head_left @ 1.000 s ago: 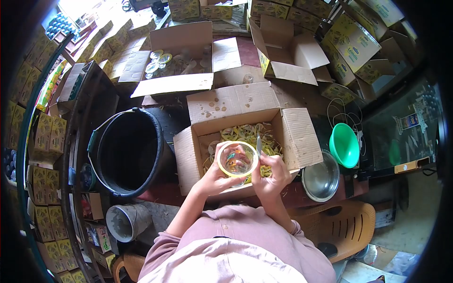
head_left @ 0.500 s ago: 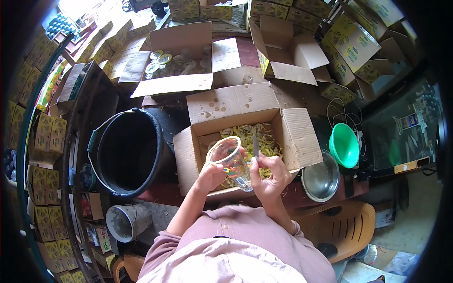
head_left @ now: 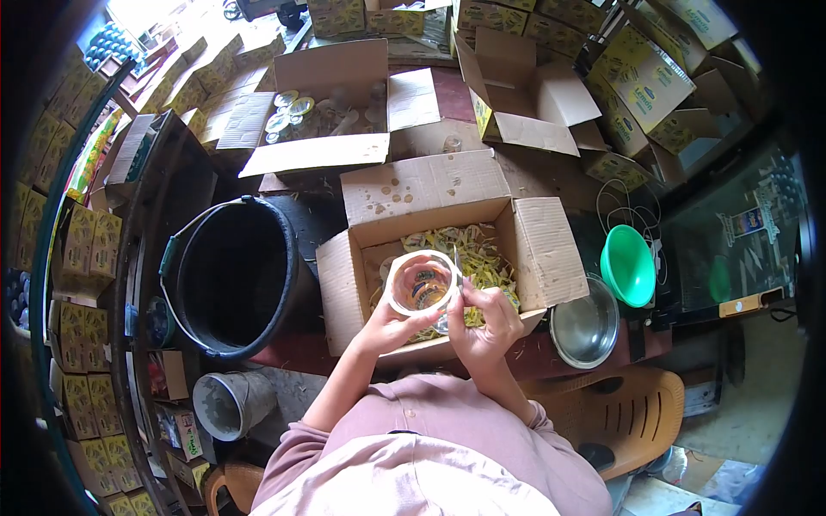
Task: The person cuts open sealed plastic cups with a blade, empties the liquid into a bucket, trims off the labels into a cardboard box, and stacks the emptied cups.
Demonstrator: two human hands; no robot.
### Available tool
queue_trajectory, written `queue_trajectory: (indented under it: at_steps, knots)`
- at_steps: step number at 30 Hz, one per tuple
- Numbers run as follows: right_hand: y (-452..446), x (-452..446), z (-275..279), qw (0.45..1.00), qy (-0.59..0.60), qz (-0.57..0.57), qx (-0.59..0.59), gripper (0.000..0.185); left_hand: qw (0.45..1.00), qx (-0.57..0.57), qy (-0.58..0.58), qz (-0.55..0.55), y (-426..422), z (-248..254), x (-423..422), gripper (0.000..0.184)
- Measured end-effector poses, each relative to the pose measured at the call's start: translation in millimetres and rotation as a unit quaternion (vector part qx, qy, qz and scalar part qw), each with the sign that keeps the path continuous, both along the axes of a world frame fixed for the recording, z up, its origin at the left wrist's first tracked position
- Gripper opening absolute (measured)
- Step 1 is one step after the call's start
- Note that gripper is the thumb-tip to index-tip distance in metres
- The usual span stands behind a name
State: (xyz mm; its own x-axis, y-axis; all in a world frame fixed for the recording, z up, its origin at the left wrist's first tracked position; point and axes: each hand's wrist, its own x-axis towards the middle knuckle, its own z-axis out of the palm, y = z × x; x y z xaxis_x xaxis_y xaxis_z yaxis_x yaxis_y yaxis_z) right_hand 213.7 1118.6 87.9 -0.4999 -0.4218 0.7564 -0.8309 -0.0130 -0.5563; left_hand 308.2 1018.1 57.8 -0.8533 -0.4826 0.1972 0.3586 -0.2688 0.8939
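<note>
My left hand (head_left: 385, 327) is closed around a clear plastic cup (head_left: 396, 293) with a pale rim, its mouth tipped up toward me. Coloured print shows through its wall. In my right hand (head_left: 483, 325) is a thin knife (head_left: 458, 260), blade pointing up, close against the right side of the cup's rim. Both hands are above an open cardboard box (head_left: 551, 249) that holds a heap of yellowish strips (head_left: 482, 245). Part of the cup's lower body is hidden behind my fingers.
A large black bucket (head_left: 297, 292) stands left of the box, with a grey pail (head_left: 225, 404) below it. To the right are a green bowl (head_left: 628, 262) and a steel bowl (head_left: 585, 331). Behind, another open carton (head_left: 323, 159) contains clear cups and lids.
The cup has turned so its mouth faces up at me instead of leaning sideways. My right hand with the knife has moved slightly left, up to the rim.
</note>
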Motion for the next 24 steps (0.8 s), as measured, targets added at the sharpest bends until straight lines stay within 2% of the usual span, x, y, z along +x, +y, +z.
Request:
queue_trajectory:
  at_steps: [16,24]
  knots:
    - [3.0,-14.3,2.0,0.998,-0.044,0.055,0.007,0.023,0.990,-0.128,0.006,-0.059,-10.7,1.9,2.2,0.071]
    - [12.3,-9.1,-1.3,0.995,-0.089,0.044,0.003,0.019,0.988,-0.148,-0.039,0.006,-9.6,-1.9,2.4,0.073]
